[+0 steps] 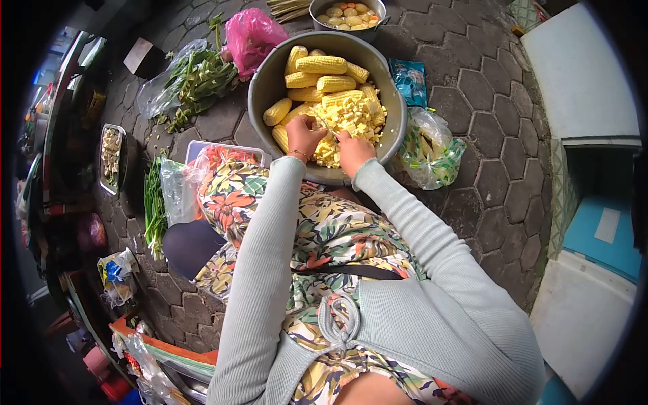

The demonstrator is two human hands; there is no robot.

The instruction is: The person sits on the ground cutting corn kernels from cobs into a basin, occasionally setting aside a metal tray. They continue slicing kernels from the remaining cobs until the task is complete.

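Note:
A large grey basin (262, 101) stands in front of me, with whole peeled corn cobs (321, 65) at its far and left side. Cut yellow pieces (358, 116) are heaped at its right and near side. My left hand (305, 136) is over the basin's near part, its fingers pinched together on something too small to make out. Just right of it, my right hand (356, 152) is closed at the edge of the cut pieces; what it grips is hidden by the fingers.
Beyond the basin is a pot (316, 15) of pale and orange pieces in liquid. Leafy greens (202, 77) and a pink bag (253, 40) lie left, a clear bag (432, 152) and blue packet (409, 81) right. Green onions (154, 209) and a tray (111, 158) are further left.

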